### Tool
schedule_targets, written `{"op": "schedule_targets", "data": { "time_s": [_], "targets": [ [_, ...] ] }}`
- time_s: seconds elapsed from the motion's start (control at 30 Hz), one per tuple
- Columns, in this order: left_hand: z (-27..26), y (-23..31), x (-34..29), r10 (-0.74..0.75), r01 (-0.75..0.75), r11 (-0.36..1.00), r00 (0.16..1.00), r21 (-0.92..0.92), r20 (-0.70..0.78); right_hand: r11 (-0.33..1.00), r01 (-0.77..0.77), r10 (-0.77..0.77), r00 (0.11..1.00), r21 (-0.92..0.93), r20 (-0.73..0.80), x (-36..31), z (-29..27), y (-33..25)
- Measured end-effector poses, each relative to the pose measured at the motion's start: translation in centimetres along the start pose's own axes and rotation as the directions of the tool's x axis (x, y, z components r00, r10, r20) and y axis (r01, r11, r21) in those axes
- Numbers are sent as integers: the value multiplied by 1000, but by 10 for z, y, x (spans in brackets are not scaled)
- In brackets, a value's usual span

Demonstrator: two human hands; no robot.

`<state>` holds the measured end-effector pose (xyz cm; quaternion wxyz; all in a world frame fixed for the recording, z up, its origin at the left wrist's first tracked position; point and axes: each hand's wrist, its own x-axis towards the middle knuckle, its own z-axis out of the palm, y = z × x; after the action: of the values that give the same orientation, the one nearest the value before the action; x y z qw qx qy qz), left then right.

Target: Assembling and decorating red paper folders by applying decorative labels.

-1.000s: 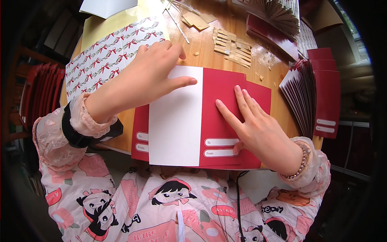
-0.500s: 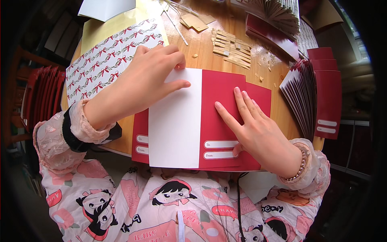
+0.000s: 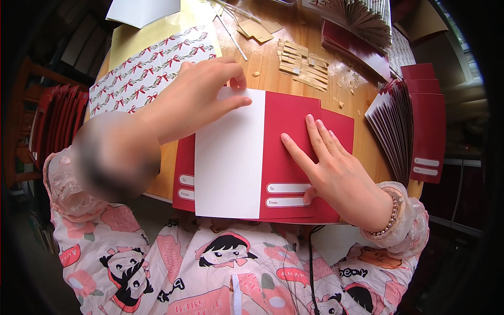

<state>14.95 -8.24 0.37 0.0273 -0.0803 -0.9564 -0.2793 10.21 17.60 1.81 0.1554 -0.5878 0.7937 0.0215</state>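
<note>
A red folded card point(image 3: 289, 126) lies in front of me, its white inner panel point(image 3: 228, 157) turned over to the left and two blank label strips near its lower edge. It rests on other red cards point(image 3: 338, 126), whose edges stick out at both sides. My left hand point(image 3: 210, 92) reaches over the top of the white panel; its fingers curl at the panel's upper edge and its thumb stretches apart from them, with some fingertips hidden. My right hand point(image 3: 333, 160) lies flat on the red half, fingers spread.
Bow-patterned sheets point(image 3: 136, 73) and yellow paper point(image 3: 126, 44) lie at the left. Tan strips point(image 3: 302, 63) and scraps are scattered beyond the card. Fanned red cards point(image 3: 391, 126) stand at the right, with more at the far right. Red folders point(image 3: 55, 123) sit on a chair at the left.
My view has shifted slightly. Both hands keep nearly the same place on the card, and a blurred patch now covers my left wrist.
</note>
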Motion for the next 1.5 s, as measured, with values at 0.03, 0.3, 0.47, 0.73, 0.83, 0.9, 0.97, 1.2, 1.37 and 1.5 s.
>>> {"op": "schedule_targets", "data": {
  "time_s": [0.03,0.3,0.47,0.73,0.83,0.9,0.97,1.2,1.37,1.5],
  "targets": [
    [-1,0,1,6,-6,1000,1000,3,-8,1000,0,0,1000,1,-2,0,0,0],
    [-36,14,-7,-331,356,325,911,-876,248,1000,-10,10,1000,-13,-20,-1,3,2],
    [-24,36,-32,-229,443,286,892,-849,389,1000,12,-12,1000,-20,-23,1,10,11],
    [13,46,-30,133,12,933,917,-359,375,995,-39,37,999,-89,-27,1,9,-1],
    [35,49,-22,205,-216,976,925,-2,321,958,-112,93,992,-265,-84,1,16,-1],
    [48,52,-20,236,-278,950,937,141,259,967,-79,67,996,-242,-57,0,13,2],
    [60,54,-18,249,-284,948,943,144,221,973,-52,45,998,-224,-36,-4,12,7],
    [74,59,-14,247,-296,907,950,299,193,976,-215,216,972,19,-90,-32,17,13],
    [75,65,-12,235,-320,829,943,458,235,995,22,-25,999,-98,-36,-44,-3,5],
    [65,63,-11,241,-358,833,921,421,306,987,90,-94,995,-133,-22,-41,5,1]
  ]
}}
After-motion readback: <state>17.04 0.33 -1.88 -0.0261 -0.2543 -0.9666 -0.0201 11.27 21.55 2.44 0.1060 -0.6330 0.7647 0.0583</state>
